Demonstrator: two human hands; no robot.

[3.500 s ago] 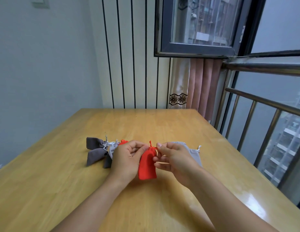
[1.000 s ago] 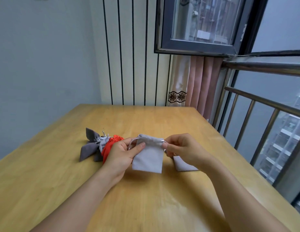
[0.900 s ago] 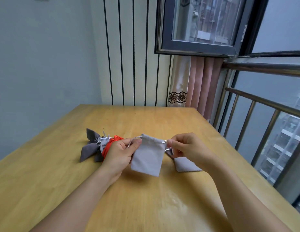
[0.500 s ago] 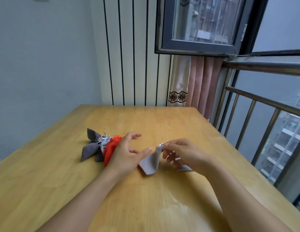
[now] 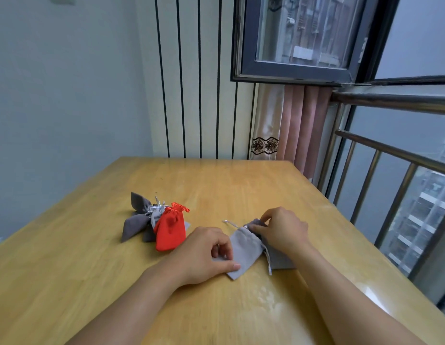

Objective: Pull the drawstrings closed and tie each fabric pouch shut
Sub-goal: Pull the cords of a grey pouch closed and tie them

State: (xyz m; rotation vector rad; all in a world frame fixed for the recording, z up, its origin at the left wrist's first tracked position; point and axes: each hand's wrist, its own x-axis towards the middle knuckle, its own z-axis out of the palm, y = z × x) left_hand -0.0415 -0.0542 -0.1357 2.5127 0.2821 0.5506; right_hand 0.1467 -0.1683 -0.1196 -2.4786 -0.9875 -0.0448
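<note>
**Light grey fabric drawstring pouch (image 5: 245, 250) on the wooden counter (image 5: 216, 190)**

The pouch lies flat, right of the red fabric pouch (image 5: 169, 229). Left hand (image 5: 204, 255) presses its lower corner with thumb and curled fingers; right hand (image 5: 282, 229) pinches its gathered neck. Dark grey tied pouches (image 5: 138, 219) lie just left of the red one.

Two bare forearms, no sleeves showing anywhere along them. Left hand (image 5: 206, 252) and right hand (image 5: 281, 230) ungloved, without rings, watch or bracelets (wrists plain on both sides). Short, unpainted fingernails. Nothing worn within view up to the near edge.
</note>
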